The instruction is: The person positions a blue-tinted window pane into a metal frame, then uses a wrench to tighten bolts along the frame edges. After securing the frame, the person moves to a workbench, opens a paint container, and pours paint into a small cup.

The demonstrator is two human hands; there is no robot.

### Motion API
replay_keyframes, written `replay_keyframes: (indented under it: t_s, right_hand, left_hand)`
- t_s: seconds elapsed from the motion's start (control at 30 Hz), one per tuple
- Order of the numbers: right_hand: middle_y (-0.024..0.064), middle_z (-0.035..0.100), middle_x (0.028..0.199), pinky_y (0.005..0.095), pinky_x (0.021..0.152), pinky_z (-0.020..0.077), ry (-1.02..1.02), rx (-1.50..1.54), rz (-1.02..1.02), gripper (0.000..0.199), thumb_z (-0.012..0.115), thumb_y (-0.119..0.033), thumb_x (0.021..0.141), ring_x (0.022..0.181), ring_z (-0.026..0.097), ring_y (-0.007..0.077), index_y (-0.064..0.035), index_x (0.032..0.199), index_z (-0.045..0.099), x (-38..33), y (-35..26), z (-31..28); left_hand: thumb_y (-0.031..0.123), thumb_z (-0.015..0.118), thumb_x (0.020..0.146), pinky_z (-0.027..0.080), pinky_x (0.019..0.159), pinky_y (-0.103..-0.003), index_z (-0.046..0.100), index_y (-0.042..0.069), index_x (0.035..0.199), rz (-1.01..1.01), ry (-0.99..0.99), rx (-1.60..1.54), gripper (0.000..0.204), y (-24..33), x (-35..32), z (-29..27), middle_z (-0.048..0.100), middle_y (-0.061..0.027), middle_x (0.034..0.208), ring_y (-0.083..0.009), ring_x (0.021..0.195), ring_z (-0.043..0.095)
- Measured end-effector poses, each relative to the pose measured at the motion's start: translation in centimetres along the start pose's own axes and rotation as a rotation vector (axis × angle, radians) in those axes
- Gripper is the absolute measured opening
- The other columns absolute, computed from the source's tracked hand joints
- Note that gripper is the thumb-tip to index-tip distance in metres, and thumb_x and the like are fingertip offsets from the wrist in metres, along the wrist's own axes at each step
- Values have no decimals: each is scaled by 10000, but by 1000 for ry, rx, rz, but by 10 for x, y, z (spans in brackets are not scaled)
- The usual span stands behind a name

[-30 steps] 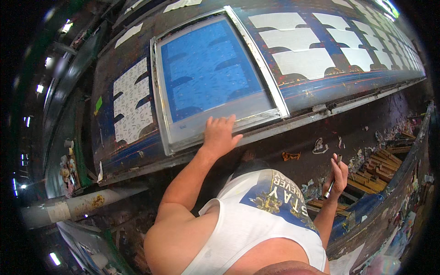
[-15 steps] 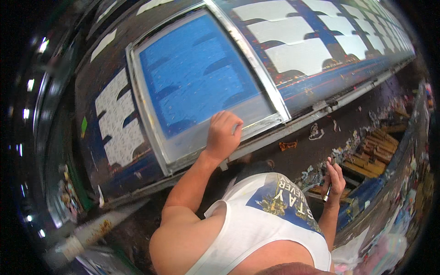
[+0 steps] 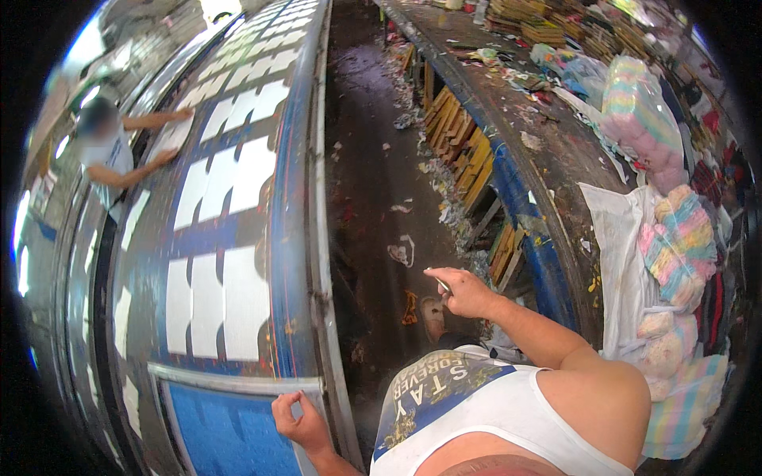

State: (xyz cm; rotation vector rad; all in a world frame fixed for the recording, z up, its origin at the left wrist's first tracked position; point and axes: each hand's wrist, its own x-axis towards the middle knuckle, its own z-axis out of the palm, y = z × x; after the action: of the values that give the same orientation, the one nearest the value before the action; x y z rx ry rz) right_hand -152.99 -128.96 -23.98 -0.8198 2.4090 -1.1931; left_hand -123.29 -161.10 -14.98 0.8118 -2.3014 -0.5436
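Note:
At the lower left, my left hand is over the near corner of a silver screen-printing frame with blue mesh. Its fingers are curled, thumb and forefinger forming a loop, and nothing shows in them. Whether it touches the frame I cannot tell. My right hand is raised above the aisle floor with the forefinger stretched out. Against its other fingers it grips a small thin stick-like thing; most of it is hidden. White cut fabric pieces lie in rows along the long printing table beyond the frame.
Across the table, a co-worker's hand reaches to a white piece. A metal rail edges the table. Scraps litter the aisle floor. To the right, a blue-edged bench has wooden frames beneath and pastel striped bundles beside it.
My view has swung to the right, along the table and aisle. The screen frame now shows only at the lower left. My right hand still holds the small thing, and a co-worker has come into view.

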Motion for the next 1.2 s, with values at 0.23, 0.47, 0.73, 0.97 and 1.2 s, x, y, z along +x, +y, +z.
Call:
replay_keyframes:
  t_s: [0.23,0.47,0.73,0.97,1.2]
  right_hand:
    - [110,721,1132,361,833,594,178,533,212,701,575,141,928,932,705,183,-97,1586,524,87,123,-149]
    - [196,786,1221,422,886,616,825,88,212,494,674,60,969,1047,793,336,-56,1439,570,150,258,-332]
    - [210,692,1212,505,1019,549,965,-550,749,300,736,-31,899,1199,669,434,-33,1196,695,183,424,-448]
    - [196,691,1294,545,1043,557,899,-723,1125,340,704,-36,909,1236,668,424,-57,1247,736,279,554,-481]
    - [135,698,1334,511,1092,548,764,-715,1584,368,743,-91,939,1279,665,365,-121,1306,761,408,558,-496]
  left_hand:
    - [-134,786,800,556,816,-433,707,22,911,238,-92,-87,208,139,95,161,698,-136,880,-331,864,687]
    - [-99,795,801,574,893,-469,701,52,908,397,-202,-190,207,259,179,315,709,-129,881,-359,874,688]
    - [-70,809,785,559,859,-464,671,97,938,549,-280,-133,265,304,312,460,714,-98,904,-352,884,690]
    - [-110,788,752,508,756,-461,643,95,915,634,-197,-144,300,294,510,618,684,-102,894,-346,846,667]
    - [-104,777,753,505,745,-461,637,87,897,640,-243,-247,278,314,749,787,678,-104,888,-347,814,663]
